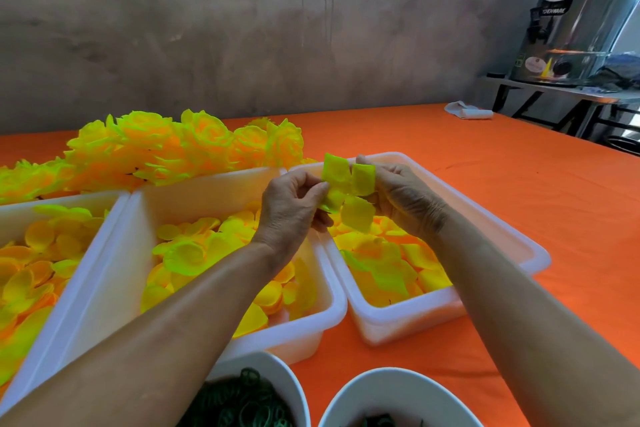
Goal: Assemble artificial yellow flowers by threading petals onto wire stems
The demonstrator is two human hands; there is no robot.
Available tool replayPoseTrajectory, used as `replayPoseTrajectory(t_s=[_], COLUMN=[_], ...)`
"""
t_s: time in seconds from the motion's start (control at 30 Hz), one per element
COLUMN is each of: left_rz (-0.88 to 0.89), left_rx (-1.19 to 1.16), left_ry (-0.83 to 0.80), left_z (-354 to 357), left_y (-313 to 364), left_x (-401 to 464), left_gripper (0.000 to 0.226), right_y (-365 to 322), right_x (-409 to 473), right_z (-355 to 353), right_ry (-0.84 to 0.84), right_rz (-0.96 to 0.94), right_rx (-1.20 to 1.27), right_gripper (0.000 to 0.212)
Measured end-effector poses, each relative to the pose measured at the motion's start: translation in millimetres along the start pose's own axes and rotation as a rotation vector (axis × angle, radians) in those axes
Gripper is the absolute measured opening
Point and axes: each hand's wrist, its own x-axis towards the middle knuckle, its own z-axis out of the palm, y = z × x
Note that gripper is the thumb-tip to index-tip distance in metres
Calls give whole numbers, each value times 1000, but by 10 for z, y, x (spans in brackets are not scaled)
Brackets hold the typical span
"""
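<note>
- Orange counter (485,204), grey wall behind; finished flowers (180,146) piled at far left edge.
- White bins (374,326) of loose petals at near-centre.
- Both hands (289,208) (403,196) raised over right bin, fingers pinching four-lobed petal piece (348,192).
- Step: readying petal; no wire visible. Next calls for finding centre hole, threading stem.

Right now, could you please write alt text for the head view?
Both hands, left hand and right hand, hold a yellow petal piece above white bins of yellow petals on an orange table.
</note>
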Motion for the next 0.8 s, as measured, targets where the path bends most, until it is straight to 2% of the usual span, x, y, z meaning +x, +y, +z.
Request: replayPoseTrajectory(t_s=[0.07,0.13,0.2,0.37,0.53,0.63,0.8], left_rz=[1,5,9,3,-3,-8,-40], left_rx=[9,3,-22,-26,23,17,40], left_ry=[53,99,103,47,29,34,60], left_z=[-10,-15,-24,-32,-28,-33,-27], left_y=[2,1,17,47,41,43,59], left_x=[0,5,8,-4,-15,-10,0], left_gripper=[19,20,20,19,9,11,13], right_y=[-31,-45,-32,24,16,14,2], right_x=[-16,-36,-62,-45,-52,-70,-57], right_z=[13,18,27,36,27,48,35], right_ry=[-68,-149,-146,37,20,28,94], right_rz=[40,31,4,-52,-79,-79,-33], right_rx=[20,54,18,7,4,-33,71], right_gripper=[62,69,51,14,22,26,16])
